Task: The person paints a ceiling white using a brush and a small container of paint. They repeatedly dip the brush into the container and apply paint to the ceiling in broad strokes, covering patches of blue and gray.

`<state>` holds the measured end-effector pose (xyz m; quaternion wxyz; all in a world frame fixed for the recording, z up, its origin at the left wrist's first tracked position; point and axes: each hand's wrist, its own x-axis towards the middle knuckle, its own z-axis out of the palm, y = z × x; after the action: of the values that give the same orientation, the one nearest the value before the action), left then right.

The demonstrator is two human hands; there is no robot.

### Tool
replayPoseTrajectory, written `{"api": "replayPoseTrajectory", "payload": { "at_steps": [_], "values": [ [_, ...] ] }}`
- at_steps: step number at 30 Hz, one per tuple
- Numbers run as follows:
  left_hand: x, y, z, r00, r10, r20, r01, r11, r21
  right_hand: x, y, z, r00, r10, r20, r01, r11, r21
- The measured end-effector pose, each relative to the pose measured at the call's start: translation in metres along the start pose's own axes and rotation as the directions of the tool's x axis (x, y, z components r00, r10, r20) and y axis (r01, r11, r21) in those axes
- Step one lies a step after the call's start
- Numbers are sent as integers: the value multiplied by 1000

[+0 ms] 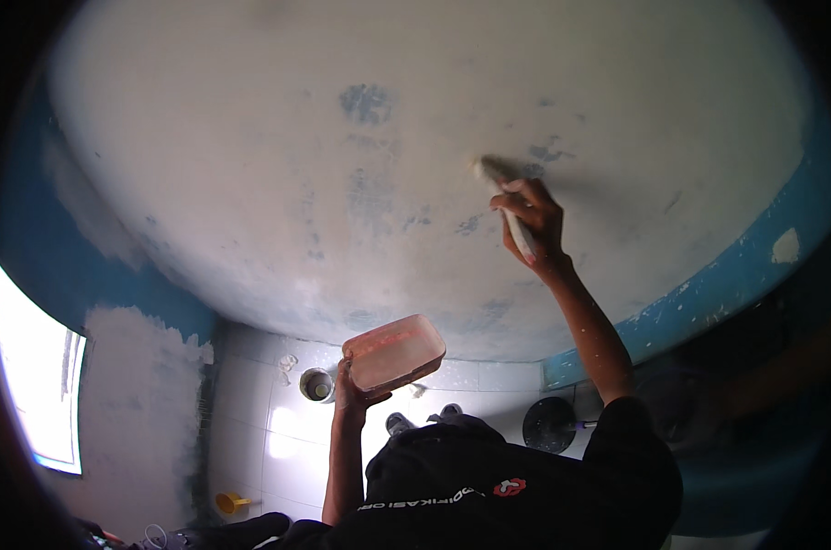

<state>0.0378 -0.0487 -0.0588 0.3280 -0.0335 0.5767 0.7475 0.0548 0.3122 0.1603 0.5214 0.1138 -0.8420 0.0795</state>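
My right hand (536,220) is raised to the wall and closed round the pale handle of a paintbrush (522,236). The brush head is up against the wall or very near it, slightly smeared by motion. White, patchy paint covers most of the wall (250,165), with bluish-grey patches showing through around the brush. Lower down, my left hand (348,392) grips a reddish, rectangular plastic tub (395,353) by its side and underside. The tub is tilted toward me, and a pale coating shows inside it.
A round bucket (317,385) stands on the white tiled floor (241,403) near the wall's foot. A yellow dipper (232,502) lies at the lower left. To the right is a dark round object (549,424). A bright window (35,367) is at the far left.
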Motion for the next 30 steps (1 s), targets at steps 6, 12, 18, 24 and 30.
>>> {"api": "replayPoseTrajectory", "payload": {
  "at_steps": [6,12,18,24,30],
  "values": [
    [2,-5,2,998,-71,3,71,997,-24,-90,-3,85,982,-80,170,124,956,-266],
    [25,-58,-19,991,-116,69,119,992,-46,-144,-31,155,868,-134,478,128,991,45],
    [19,-64,-23,992,-121,32,122,992,-18,24,-6,52,987,-148,64,138,982,131],
    [20,-63,-30,998,-58,-27,57,998,-41,74,-1,5,958,-200,-207,156,965,-209],
    [36,-68,-39,999,-35,34,37,997,-64,-142,-18,174,884,-238,404,277,960,-42]
  ]
}}
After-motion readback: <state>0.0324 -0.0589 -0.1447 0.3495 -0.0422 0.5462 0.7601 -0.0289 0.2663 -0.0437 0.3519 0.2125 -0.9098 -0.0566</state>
